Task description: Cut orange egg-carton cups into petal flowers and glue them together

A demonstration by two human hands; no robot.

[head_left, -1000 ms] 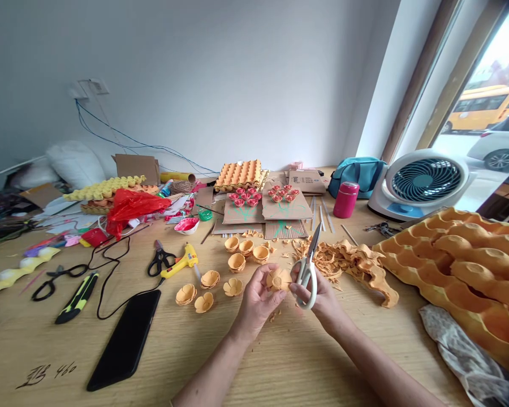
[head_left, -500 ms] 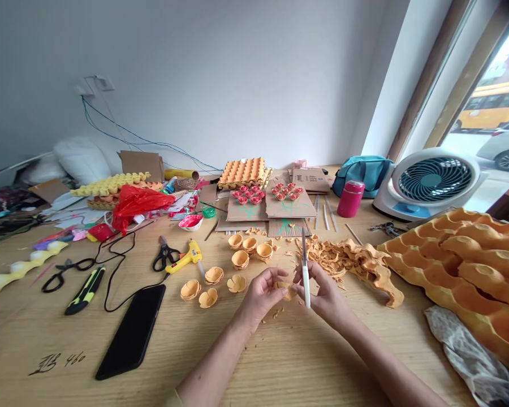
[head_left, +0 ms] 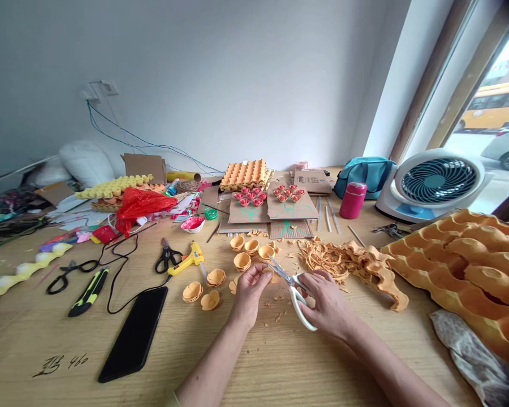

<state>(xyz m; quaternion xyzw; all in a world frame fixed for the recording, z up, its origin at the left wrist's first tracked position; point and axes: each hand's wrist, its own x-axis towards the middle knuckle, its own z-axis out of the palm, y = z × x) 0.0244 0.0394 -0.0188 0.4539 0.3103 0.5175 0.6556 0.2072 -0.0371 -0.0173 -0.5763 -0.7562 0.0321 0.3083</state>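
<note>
My left hand (head_left: 252,291) pinches a small orange egg-carton cup (head_left: 274,275), which is partly hidden by the fingers. White-handled scissors (head_left: 299,302) are in my right hand (head_left: 327,302), their blades parted and pointing left at the cup. Left of my left hand lie several orange cups cut into petals (head_left: 210,300). Behind it stand several round orange cups (head_left: 241,261), some of them stacked. Small orange scraps (head_left: 277,317) are scattered on the table below the scissors.
A heap of orange trimmings (head_left: 343,260) and large egg trays (head_left: 470,271) are on the right. To the left lie a yellow glue gun (head_left: 190,259), a black phone (head_left: 133,333), a cutter (head_left: 89,291) and black scissors (head_left: 167,257). Cardboard with red flowers (head_left: 292,208) stands behind.
The scissors have swung from upright beside the cup to pointing left at it, blades now parted. My right hand has turned palm down around the handles and moved slightly right.
</note>
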